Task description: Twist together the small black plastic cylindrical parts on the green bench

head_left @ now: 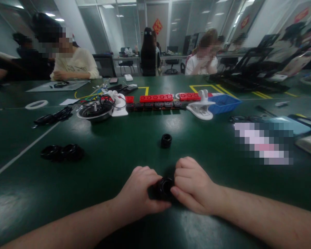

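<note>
Near the front of the green table, my left hand (142, 190) wraps its fingers and thumb round a glossy black ring-shaped coil (166, 186). On the coil's right side my right hand (193, 185) is curled, its thumb against the rim; whatever its other fingers hold is hidden. The coil's round opening faces up toward me. Beyond the hands a smaller black ring (166, 140) stands alone on the table. At the left lie more black coils (62, 152), side by side.
A metal bowl (95, 110) with black cables, red power strips (157, 98), a white clamp (202, 105) and a blue basket (224, 103) line the middle. Cables (53, 117) lie left; a light-blue item (287, 124) lies right. Several people sit beyond.
</note>
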Tool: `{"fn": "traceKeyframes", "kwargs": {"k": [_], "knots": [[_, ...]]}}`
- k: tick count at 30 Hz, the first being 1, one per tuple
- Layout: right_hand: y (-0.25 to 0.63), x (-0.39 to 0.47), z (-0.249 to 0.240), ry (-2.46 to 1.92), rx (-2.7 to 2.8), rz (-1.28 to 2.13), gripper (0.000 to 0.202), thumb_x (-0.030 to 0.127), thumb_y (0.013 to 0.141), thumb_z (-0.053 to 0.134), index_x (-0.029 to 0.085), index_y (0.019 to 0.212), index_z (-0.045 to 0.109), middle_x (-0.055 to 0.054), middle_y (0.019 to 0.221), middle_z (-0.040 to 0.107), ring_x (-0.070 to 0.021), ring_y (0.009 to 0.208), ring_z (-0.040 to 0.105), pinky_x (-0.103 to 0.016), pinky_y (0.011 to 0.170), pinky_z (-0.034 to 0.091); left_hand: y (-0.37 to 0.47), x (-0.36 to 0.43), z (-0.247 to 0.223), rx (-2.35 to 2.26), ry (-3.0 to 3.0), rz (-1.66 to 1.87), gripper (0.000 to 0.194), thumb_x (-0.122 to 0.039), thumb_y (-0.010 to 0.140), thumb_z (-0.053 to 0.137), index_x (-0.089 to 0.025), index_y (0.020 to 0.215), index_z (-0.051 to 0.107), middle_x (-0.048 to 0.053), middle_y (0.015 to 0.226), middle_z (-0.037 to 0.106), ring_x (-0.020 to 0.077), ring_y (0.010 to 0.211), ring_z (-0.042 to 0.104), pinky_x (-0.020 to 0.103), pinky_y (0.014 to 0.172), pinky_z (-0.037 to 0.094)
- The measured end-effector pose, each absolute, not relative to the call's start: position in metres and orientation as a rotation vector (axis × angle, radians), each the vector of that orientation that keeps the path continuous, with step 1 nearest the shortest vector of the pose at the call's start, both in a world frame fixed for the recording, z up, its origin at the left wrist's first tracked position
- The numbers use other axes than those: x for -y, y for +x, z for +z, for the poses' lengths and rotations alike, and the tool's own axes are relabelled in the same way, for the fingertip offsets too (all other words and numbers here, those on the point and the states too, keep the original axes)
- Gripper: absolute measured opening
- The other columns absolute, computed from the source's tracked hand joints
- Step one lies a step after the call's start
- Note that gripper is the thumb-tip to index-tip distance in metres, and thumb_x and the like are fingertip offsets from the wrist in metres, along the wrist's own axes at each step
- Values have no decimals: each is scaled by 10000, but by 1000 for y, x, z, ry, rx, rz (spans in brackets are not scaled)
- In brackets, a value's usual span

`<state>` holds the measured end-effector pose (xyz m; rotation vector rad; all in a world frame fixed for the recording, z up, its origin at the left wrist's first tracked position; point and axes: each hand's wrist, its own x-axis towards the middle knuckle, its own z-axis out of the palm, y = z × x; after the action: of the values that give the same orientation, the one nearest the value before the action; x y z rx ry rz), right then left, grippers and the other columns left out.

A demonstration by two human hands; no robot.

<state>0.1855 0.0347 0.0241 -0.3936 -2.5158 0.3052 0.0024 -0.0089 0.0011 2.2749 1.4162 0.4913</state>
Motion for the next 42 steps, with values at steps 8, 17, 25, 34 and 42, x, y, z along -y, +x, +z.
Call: {"fn": "traceKeyframes", "kwargs": {"k": [8, 17, 25, 34, 42], "knots": [[187, -40, 25, -514, 2528, 261, 571, 412, 915, 140, 145, 557, 495, -36, 577, 477, -151, 623, 375, -321, 613, 261, 4, 8, 3, -1420, 2223, 450, 278, -407, 588, 701, -205, 752, 602, -15, 711, 591, 173, 694, 497, 303, 641, 310], [184, -39, 30, -559, 2643, 233, 771, 635, 824, -16, 141, 660, 554, -49, 637, 500, -154, 621, 376, -323, 610, 264, 5, 8, 2, -1434, 2241, 426, 269, -423, 607, 682, -193, 699, 578, -10, 675, 555, 168, 671, 485, 300, 628, 308], [178, -25, 33, -761, 2719, 334, 486, 631, 682, 513, 163, 805, 557, -28, 744, 522, -167, 698, 415, -318, 650, 278, 4, 9, 2, -1437, 2260, 406, 316, -468, 626, 651, -176, 650, 531, 0, 681, 544, 167, 670, 470, 303, 639, 325], [178, -12, 40, -900, 2711, 407, 323, 407, 721, 597, 160, 927, 561, -42, 836, 534, -195, 783, 424, -332, 687, 290, 6, 10, 5, -1469, 2252, 338, 252, -343, 595, 673, -167, 686, 517, 15, 731, 543, 190, 710, 475, 317, 662, 340], [176, -7, 43, -932, 2743, 361, 306, 401, 746, 577, 161, 934, 556, -45, 845, 551, -197, 778, 430, -337, 682, 288, 5, 10, 3, -1437, 2243, 380, 297, -406, 608, 687, -166, 692, 532, 25, 744, 559, 197, 709, 486, 330, 674, 350]]}}
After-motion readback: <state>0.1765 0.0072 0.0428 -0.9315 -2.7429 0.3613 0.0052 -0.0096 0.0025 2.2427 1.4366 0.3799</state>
